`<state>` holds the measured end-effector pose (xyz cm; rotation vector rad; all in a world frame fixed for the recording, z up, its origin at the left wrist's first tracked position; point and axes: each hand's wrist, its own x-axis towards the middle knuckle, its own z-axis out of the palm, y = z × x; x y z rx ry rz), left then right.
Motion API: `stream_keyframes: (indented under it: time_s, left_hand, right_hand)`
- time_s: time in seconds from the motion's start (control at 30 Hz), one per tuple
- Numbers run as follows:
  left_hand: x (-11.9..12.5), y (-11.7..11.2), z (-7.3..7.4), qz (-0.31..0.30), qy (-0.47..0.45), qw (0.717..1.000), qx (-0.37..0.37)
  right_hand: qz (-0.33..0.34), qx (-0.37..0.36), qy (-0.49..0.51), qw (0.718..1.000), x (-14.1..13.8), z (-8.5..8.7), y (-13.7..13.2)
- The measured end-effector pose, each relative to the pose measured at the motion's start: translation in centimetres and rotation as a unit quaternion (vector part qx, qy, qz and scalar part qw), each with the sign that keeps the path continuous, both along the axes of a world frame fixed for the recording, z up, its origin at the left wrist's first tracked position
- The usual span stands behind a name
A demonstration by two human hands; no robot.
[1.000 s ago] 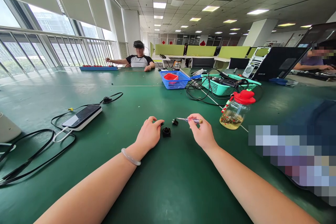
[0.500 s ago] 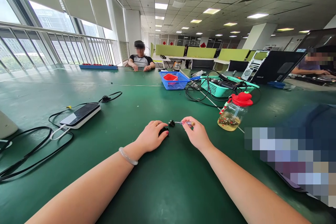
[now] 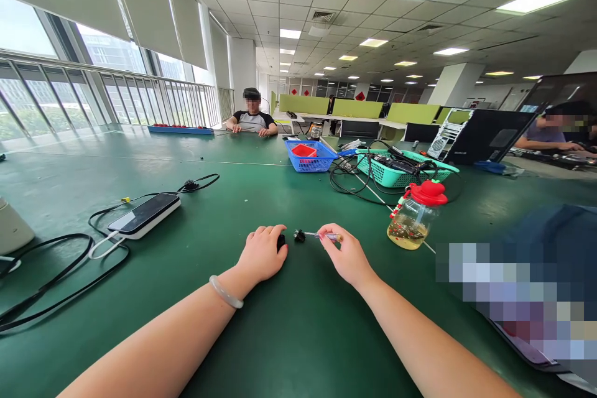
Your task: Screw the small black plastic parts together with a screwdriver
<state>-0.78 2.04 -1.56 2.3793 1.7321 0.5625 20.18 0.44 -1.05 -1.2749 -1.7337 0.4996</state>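
Observation:
My left hand (image 3: 261, 254) rests on the green tabletop, fingers closed around a smooth black piece (image 3: 280, 241) that is mostly hidden. Just right of it lies a small dark part (image 3: 299, 236), apart from the left fingers; its details are too small to make out. In my right hand (image 3: 347, 256) a slim screwdriver (image 3: 336, 237) with a clear handle is pinched between thumb and fingers. Its shaft points left, and the tip is at or touching the dark part.
Right stands a red-lidded bottle (image 3: 407, 230). Farther back are a blue basket (image 3: 310, 165) and a green basket (image 3: 386, 178) with black cables. Left lies a white-edged device (image 3: 145, 216) with cords. A person (image 3: 252, 121) sits across the table; another works far right.
My left hand has shifted left with the black piece, opening a gap to the small dark part. That part and the screwdriver have moved slightly left. The camera view has tilted upward.

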Motion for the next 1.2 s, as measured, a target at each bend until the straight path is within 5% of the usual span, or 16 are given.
stream_keyframes:
  time_s: [0.23,0.43,0.8,1.0,1.2]
  left_hand:
    - [-0.1,-0.1,-0.2,-0.067,-0.010,0.998,-0.015]
    - [-0.1,-0.2,0.0,-0.119,0.005,0.993,-0.020]
    - [-0.2,-2.7,0.8,-0.031,0.071,0.997,-0.031]
    - [-7.2,-7.3,1.1,-0.018,0.072,0.996,-0.053]
    - [-17.5,-9.9,0.8,0.145,0.135,0.980,-0.032]
  right_hand:
    - [0.085,-0.008,0.027,0.996,-0.4,0.3,-0.5]
    - [0.084,-0.038,0.202,0.975,0.9,-0.9,1.1]
    - [0.078,-0.060,0.283,0.954,1.5,-1.4,1.9]
    - [0.102,-0.073,0.276,0.953,1.2,-1.3,1.6]
    - [0.115,-0.090,0.272,0.951,0.7,-1.4,1.6]
